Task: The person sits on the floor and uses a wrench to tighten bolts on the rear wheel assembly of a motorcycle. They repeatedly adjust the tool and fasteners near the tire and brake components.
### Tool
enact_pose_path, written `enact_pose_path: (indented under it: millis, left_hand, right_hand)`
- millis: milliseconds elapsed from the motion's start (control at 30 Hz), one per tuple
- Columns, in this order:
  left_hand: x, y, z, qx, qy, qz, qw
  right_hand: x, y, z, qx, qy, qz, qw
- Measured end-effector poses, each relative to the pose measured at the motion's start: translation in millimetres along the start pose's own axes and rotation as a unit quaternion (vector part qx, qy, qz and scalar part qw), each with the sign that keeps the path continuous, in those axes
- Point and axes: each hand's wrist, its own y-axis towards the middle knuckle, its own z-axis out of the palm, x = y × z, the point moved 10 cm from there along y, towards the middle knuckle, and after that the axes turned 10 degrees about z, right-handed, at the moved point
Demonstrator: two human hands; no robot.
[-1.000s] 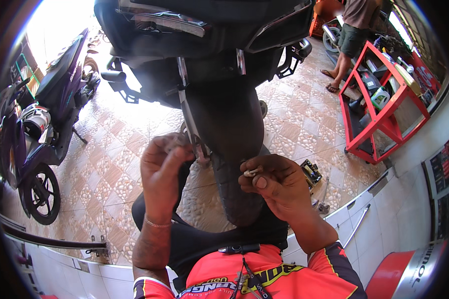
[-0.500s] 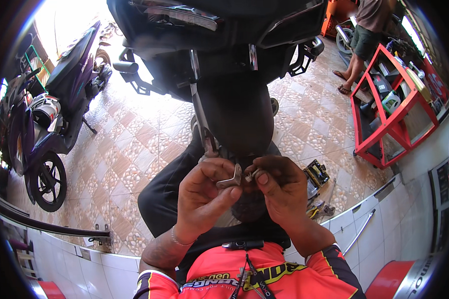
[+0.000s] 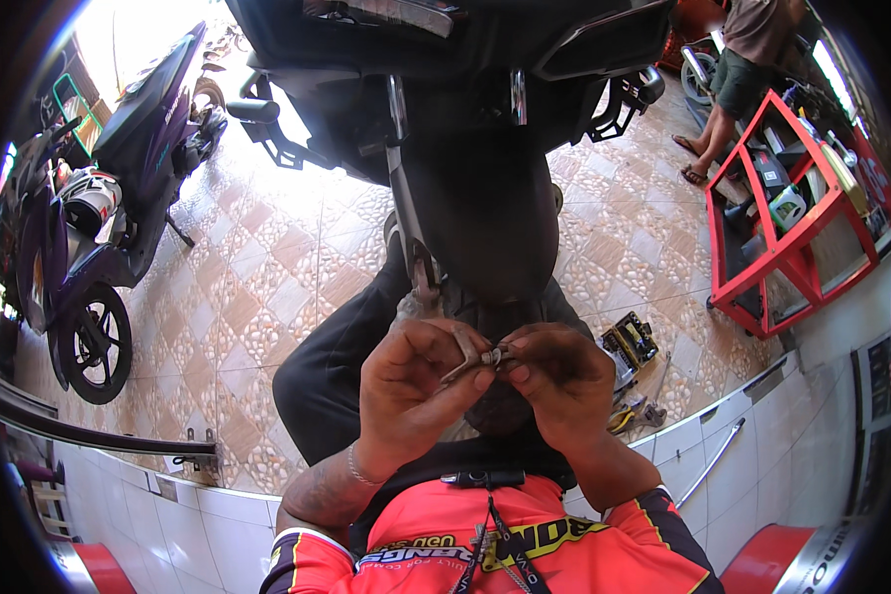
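My left hand pinches a small bent metal bracket between thumb and fingers. Close against it, my right hand grips a small metal bolt in its fingertips. The bolt meets the bracket's upright side; whether it sits inside a hole is too small to tell. Both hands are held over my lap, just below the dark front fender of a motorcycle. A grey fork leg runs down the fender's left side toward my left hand.
An open socket set lies on the tiled floor at right, with yellow-handled pliers nearer me. Beyond stands a red metal cart holding bottles. A purple scooter is parked at left. Another person stands at far right.
My hands have come together, bringing the bolt from a small gap away up against the bracket. The bracket has turned slightly. The whole view has shifted a little.
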Motion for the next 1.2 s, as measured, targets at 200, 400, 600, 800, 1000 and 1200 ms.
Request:
enact_pose_path:
  millis: [200, 400, 600, 800, 1000, 1200]
  left_hand:
    - [8, -5, -6, 0.015, 0.055, -0.02, 0.998]
    - [13, -7, -7, 0.005, 0.049, -0.036, 0.998]
    - [19, -9, -10, -0.004, 0.055, -0.051, 0.997]
    - [23, -12, -8, 0.017, 0.072, -0.045, 0.996]
    - [24, -15, -9, 0.019, 0.07, -0.041, 0.997]
    - [26, -17, -8, 0.024, 0.069, -0.04, 0.997]
  right_hand:
    - [8, 0, -1, 0.0, -0.143, -0.03, 0.989]
    - [17, 7, -2, 0.026, -0.226, -0.043, 0.973]
    - [2, 9, -14, -0.001, -0.152, 0.061, 0.987]
    - [-16, 2, -16, 0.034, -0.229, 0.158, 0.96]
    - [6, 7, -7, 0.041, -0.257, 0.039, 0.965]
    - [-12, 3, -19, 0.025, -0.181, 0.153, 0.971]
